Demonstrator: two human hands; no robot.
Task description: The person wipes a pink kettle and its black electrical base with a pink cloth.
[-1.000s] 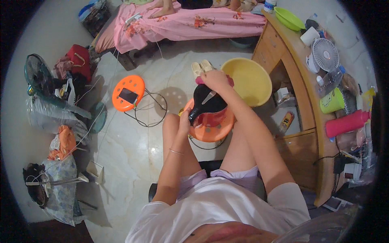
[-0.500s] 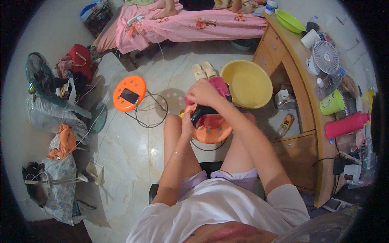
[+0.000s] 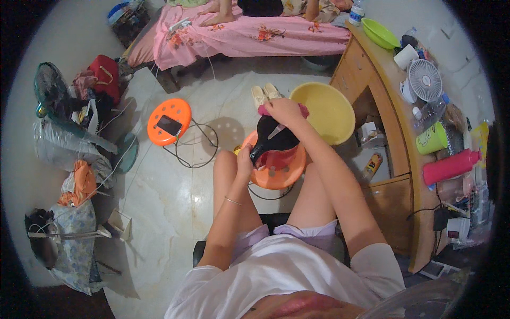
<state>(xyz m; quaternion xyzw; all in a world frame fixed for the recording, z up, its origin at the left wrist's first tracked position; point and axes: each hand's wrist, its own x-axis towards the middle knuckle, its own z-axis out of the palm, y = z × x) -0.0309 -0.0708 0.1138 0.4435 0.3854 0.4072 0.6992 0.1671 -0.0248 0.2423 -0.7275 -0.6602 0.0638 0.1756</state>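
My left hand (image 3: 244,161) grips the narrow end of a glossy black paddle-shaped thing (image 3: 280,137); its exact kind does not show. It is tilted, its broad part pointing away from me, with a pale streak of light on it. My right hand (image 3: 285,111) is closed on a dark pink cloth (image 3: 304,110) at the far edge of the black thing. Most of the cloth lies hidden under that hand. Below, between my knees, stands an orange stool (image 3: 275,179) with round holes. Something reddish (image 3: 280,158) shows between the black thing and its seat.
A yellow basin (image 3: 329,114) and cream slippers (image 3: 265,94) lie beyond my hands. To the left is another orange stool (image 3: 169,114) with a phone (image 3: 170,125) on it. A cluttered wooden desk (image 3: 419,212) lines the right. At the back, a person's legs rest on a pink-covered bed (image 3: 249,40).
The broad face of the black thing has come into view. My right hand has moved slightly up and to the right, and the cloth is now bunched under it. The left hand keeps its grip.
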